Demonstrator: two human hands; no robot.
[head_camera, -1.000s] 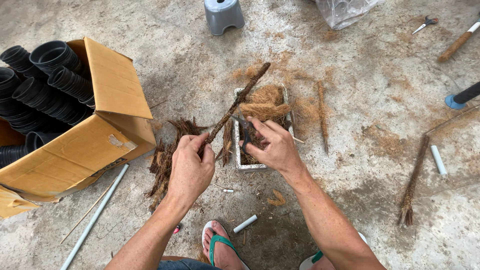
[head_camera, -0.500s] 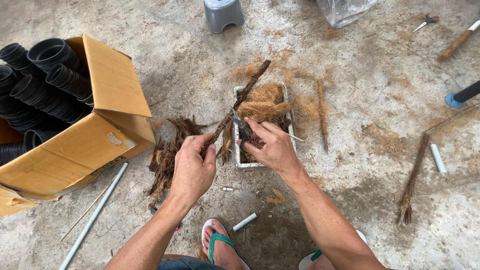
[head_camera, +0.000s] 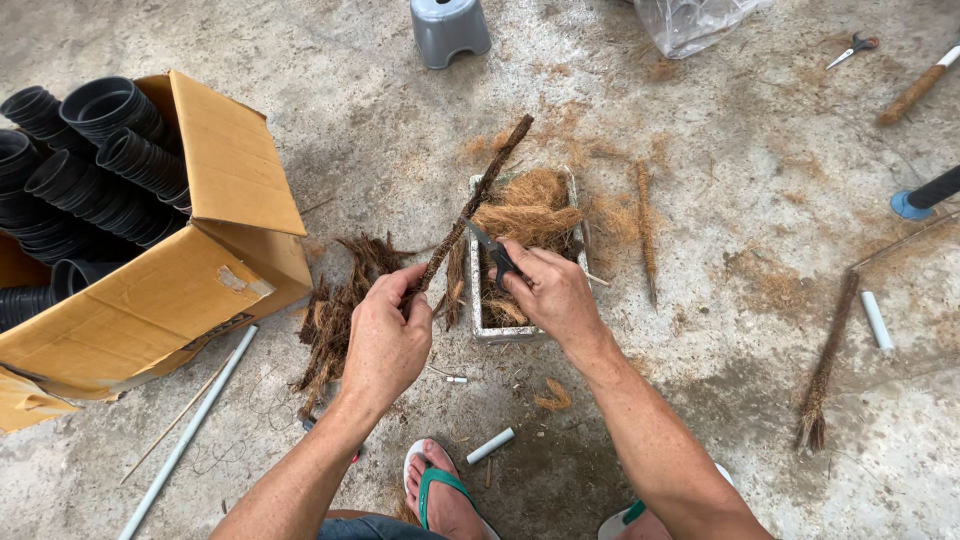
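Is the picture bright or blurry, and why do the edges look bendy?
Head view: soft, even daylight, no glare; faint shadows under the left hand and right hand; the fibre-wrapped stick and scissors look sharp; the wide lens bends the cardboard box near the edge.

Both bare forearms reached forward from the bottom of the view, angled toward each other. The left hand (head_camera: 385, 335) was closed in a fist, knuckles up, thumb and forefinger pinched together at the top. The right hand (head_camera: 553, 293) sat just beside it, a little farther out, fingers curled inward and wrist bent slightly left. The two hands were near but not touching. Below, a left foot (head_camera: 443, 490) in a sandal showed between the arms.
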